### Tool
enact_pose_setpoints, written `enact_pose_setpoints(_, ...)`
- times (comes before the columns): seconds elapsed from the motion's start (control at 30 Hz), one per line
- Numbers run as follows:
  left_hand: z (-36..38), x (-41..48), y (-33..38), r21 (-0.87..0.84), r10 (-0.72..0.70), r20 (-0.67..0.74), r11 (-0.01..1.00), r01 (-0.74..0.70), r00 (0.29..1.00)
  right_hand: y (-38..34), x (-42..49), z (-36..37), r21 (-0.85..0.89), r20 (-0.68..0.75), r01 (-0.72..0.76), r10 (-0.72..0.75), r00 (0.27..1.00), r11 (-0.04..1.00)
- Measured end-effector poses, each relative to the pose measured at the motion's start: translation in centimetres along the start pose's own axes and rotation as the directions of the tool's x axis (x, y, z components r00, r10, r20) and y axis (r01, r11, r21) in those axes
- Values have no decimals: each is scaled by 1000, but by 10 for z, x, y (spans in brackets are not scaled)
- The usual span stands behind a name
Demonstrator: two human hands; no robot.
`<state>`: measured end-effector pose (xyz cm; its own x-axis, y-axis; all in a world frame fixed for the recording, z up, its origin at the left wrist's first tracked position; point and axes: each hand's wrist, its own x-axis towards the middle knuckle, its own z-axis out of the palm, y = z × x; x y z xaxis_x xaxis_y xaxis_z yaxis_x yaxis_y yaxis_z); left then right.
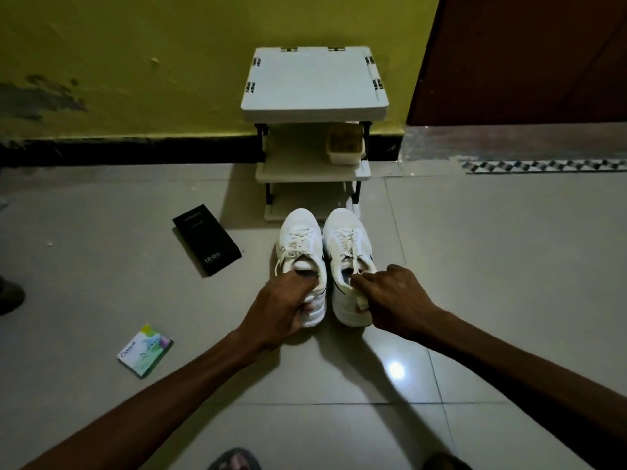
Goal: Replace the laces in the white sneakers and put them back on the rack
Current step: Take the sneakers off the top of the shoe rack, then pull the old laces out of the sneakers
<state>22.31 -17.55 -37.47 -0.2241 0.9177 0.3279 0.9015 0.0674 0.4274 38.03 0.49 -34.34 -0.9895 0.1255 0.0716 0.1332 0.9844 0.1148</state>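
White rack [314, 86] stands against the wall. Left sneaker [298, 237] and right sneaker [346, 232] sit side by side on the floor just before it, toes toward it. Black box [207, 239] lies left of them. Left hand [281, 310] grips the left sneaker's heel. Right hand [390, 296] pinches a lace [354, 262] of the right sneaker.

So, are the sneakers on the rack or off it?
Off: both sneakers stand on the floor, in front of the rack.

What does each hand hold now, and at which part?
The left hand grips the left sneaker at its heel collar. The right hand pinches a lace of the right sneaker near the shoe's opening.
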Motion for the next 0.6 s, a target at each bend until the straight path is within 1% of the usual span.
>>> enact_pose_setpoints(0.1,24,-8,-19,-15,-30,34,999,31,999,-5,4,26,23,94,-48,46,995,999)
enact_pose_setpoints(0.17,36,-14,-30,-2,-47,30,999,47,998,-7,5,39,35,156,-89,83,984,995)
enact_pose_setpoints(0.27,46,-17,-34,-2,-63,1,998,63,998,-9,8,41,80,232,-167,145,962,983)
enact_pose_setpoints(0.33,47,-13,-35,0,-39,-11,999,39,999,-9,11,37,72,280,-163,137,950,984)
enact_pose_setpoints(0.43,34,-8,-38,32,8,-9,999,-7,1000,-2,22,21,68,402,-162,122,908,984)
enact_pose_setpoints(0.47,28,-7,-41,-8,-28,-44,1000,27,999,1,28,12,67,402,-181,139,905,981)
enact_pose_setpoints(0.5,21,-6,-41,-82,-120,-86,990,113,989,4,34,3,75,378,-211,169,910,975)
enact_pose_setpoints(0.57,10,-4,-45,-227,-318,-164,933,278,934,5,48,-10,169,301,-320,260,917,932)
enact_pose_setpoints(0.6,7,-2,-50,-249,-370,-197,914,319,908,3,54,-13,237,260,-377,316,912,895)
